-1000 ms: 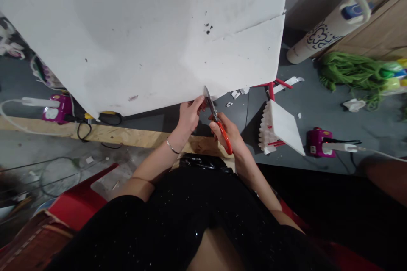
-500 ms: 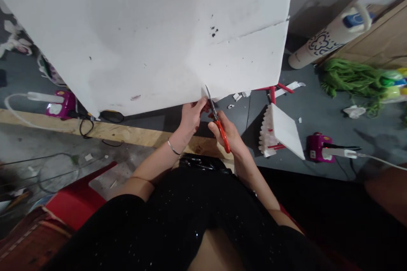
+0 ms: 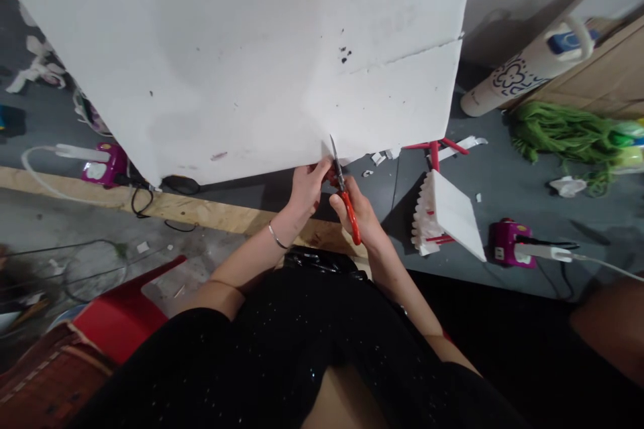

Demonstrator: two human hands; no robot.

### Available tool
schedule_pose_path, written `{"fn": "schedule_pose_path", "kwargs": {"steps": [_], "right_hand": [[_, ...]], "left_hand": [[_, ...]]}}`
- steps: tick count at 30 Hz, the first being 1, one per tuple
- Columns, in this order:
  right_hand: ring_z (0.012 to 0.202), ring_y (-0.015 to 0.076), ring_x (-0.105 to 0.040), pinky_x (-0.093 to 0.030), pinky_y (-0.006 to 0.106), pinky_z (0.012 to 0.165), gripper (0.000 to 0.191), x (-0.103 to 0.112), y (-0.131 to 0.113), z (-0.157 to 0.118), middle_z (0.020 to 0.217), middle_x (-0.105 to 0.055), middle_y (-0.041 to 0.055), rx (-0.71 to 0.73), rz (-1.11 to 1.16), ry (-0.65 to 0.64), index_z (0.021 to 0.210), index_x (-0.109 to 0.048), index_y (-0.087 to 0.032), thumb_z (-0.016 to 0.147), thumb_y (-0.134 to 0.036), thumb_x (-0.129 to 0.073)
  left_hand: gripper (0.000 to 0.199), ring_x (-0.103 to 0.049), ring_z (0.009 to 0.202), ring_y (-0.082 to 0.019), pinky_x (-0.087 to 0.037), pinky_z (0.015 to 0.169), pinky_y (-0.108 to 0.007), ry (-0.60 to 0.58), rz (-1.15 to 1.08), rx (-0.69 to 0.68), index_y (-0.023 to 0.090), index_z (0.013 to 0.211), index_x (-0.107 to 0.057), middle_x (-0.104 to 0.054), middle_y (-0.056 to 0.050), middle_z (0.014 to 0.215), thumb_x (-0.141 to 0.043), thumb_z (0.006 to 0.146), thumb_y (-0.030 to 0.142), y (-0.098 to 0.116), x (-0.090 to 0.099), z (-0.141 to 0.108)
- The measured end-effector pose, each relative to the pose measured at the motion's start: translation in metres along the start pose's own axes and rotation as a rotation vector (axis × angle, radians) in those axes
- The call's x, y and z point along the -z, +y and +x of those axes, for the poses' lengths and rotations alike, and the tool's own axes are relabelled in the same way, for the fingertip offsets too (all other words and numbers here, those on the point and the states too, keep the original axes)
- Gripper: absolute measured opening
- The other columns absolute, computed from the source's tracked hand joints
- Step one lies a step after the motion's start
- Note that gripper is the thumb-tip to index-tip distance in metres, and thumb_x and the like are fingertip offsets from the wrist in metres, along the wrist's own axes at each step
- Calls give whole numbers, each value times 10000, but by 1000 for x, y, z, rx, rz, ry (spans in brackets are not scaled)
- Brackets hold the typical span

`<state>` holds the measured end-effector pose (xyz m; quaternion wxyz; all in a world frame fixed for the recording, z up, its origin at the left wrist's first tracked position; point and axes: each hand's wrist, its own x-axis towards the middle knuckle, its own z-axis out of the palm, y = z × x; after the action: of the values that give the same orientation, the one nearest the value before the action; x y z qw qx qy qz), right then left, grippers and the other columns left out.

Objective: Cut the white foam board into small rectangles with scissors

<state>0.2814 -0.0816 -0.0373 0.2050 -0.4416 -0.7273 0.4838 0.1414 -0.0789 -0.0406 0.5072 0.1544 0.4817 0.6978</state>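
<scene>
A large white board [image 3: 251, 60], marked with dark specks, fills the top of the view and overhangs the grey table. My left hand [image 3: 306, 188] pinches the board's near edge, thumb on top and fingers underneath. In my right hand [image 3: 362, 211] is a pair of scissors [image 3: 349, 204] with red handles. Its blades point away from me and lie over the board's edge, right beside my left thumb. Part of the right fingers is hidden behind the handles.
To the right stand a white folded piece [image 3: 457, 214] with a scalloped side, a purple plug adapter [image 3: 510, 243], green yarn [image 3: 563, 131] and a white bottle [image 3: 523, 70]. Another purple adapter [image 3: 106, 164] sits left. A red stool [image 3: 121, 315] is at lower left. Someone's arm [image 3: 608, 322] shows at right.
The whole view has shifted slightly, so the table things appear a little further right and lower. The scissors have turned a little more upright; both hands keep their places at the board's edge.
</scene>
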Motion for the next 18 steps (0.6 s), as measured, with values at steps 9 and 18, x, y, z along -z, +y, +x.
{"fn": "schedule_pose_path", "kwargs": {"steps": [9, 18], "right_hand": [[752, 254, -681, -551, 388, 744, 371, -1, -4, 2, 788, -673, 13, -18, 39, 19, 1264, -569, -280, 1011, -546, -616], [670, 241, -639, -490, 367, 673, 386, 0, -2, 3, 711, -622, -10, -40, 21, 36, 1181, -558, -284, 942, -559, -684]], "left_hand": [[376, -539, 604, -121, -468, 623, -299, 14, 44, 10, 201, 637, -656, -600, 5, 634, -885, 850, 409, 1, 0, -1], [414, -540, 591, -109, -488, 608, -284, 0, -10, -4, 194, 654, -667, -598, 19, 629, -948, 793, 464, -1, 0, 0]]}}
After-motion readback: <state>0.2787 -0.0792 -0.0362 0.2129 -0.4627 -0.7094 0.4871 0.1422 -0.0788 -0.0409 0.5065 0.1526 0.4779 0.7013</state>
